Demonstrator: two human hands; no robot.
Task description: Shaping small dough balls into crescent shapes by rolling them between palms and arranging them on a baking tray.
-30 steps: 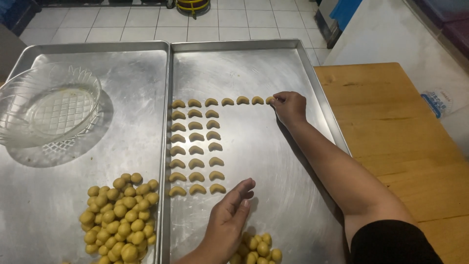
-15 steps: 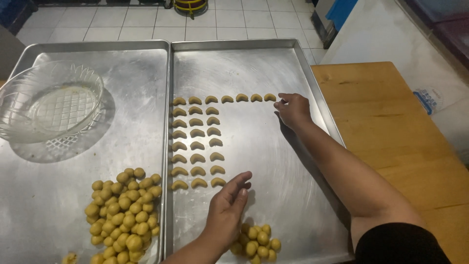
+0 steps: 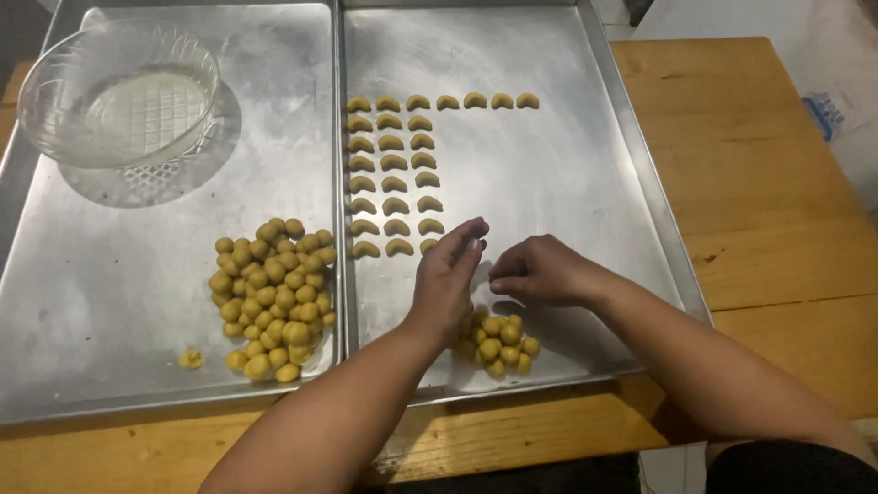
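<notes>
left hand (image 3: 448,279) fingers loose, right hand (image 3: 540,272) pinched (contents unclear) | small yellow dough balls (image 3: 498,340) at right steel tray (image 3: 640,183) near edge | crescent-shaped dough pieces (image 3: 393,165) fill part, most balls left

1. The left hand (image 3: 448,284) covers part of the small heap of yellow dough balls (image 3: 498,343) on the right-hand steel baking tray (image 3: 585,137).
2. Whatever the right hand (image 3: 540,272) pinches is hidden under its fingers.
3. That tray's far rim is cut off by the top edge.
</notes>
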